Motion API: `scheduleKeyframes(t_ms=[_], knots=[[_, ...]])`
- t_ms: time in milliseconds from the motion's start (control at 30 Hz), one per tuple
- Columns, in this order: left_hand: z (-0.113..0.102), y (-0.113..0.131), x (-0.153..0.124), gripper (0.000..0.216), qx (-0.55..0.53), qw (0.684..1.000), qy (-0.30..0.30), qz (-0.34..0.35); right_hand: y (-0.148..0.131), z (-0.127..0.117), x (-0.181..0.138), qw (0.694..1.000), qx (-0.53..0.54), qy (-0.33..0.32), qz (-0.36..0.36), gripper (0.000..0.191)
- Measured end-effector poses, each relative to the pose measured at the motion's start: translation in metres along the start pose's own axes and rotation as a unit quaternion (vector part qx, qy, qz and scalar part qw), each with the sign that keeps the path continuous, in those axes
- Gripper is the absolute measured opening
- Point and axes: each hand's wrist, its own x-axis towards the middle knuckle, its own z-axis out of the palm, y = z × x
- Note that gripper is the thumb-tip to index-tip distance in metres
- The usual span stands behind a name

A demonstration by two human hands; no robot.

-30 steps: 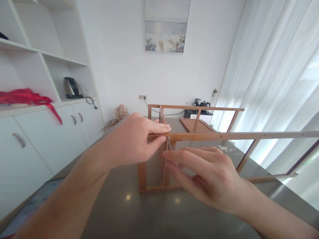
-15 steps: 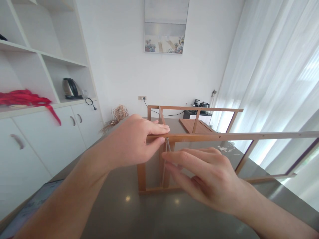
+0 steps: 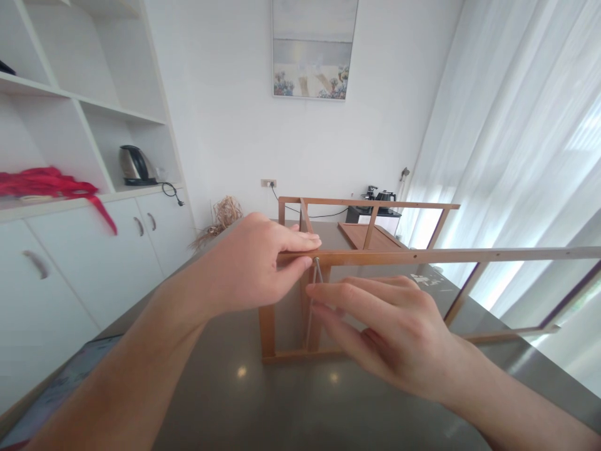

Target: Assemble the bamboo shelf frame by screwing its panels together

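Note:
A wooden frame [image 3: 422, 257] of thin brown rails stands on a dark grey table [image 3: 244, 394]. My left hand [image 3: 248, 263] is closed over the near top rail at its left corner, thumb below and fingers on top. My right hand [image 3: 385, 332] pinches a thin metal key [image 3: 313, 294] that hangs down from a screw in that rail, just beside the left thumb. The key's lower end runs in front of the frame's upright post.
White cabinets and open shelves stand at left with an electric kettle [image 3: 134, 166] and a red cloth [image 3: 51, 185]. A loose wooden panel [image 3: 370, 237] lies on the far side of the table. Sheer curtains cover the window at right.

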Motion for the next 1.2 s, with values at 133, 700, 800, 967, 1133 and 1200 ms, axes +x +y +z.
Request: scheduleKeyframes(t_ms=[133, 700, 800, 967, 1133, 1200], knots=[[-0.0004, -0.0003, 0.0001, 0.022, 0.014, 1.0, -0.008, 0.004, 0.0005, 0.0, -0.0008, 1.0, -0.001, -0.004, 0.001, 0.014], [-0.0019, 0.001, -0.001, 0.022, 0.012, 1.0, -0.001, -0.01, 0.0001, -0.0015, 0.0013, 1.0, -0.014, 0.019, -0.01, 0.014], [-0.0014, 0.0009, -0.0008, 0.022, 0.013, 1.0, -0.001, -0.006, -0.0002, -0.002, 0.0018, 0.999, -0.027, 0.027, -0.01, 0.014], [0.0002, -0.0006, -0.0006, 0.024, 0.02, 1.0, -0.001, 0.003, -0.0005, -0.0017, 0.0022, 0.998, -0.041, 0.037, -0.016, 0.012], [0.0013, -0.0028, -0.0009, 0.024, 0.013, 1.0, 0.004, 0.007, -0.0003, -0.0005, 0.0028, 0.999, -0.039, 0.034, -0.012, 0.013], [0.0016, -0.0037, -0.0011, 0.025, 0.015, 1.0, 0.005, 0.012, -0.0006, -0.0004, 0.0031, 0.998, -0.038, 0.038, -0.014, 0.013]])
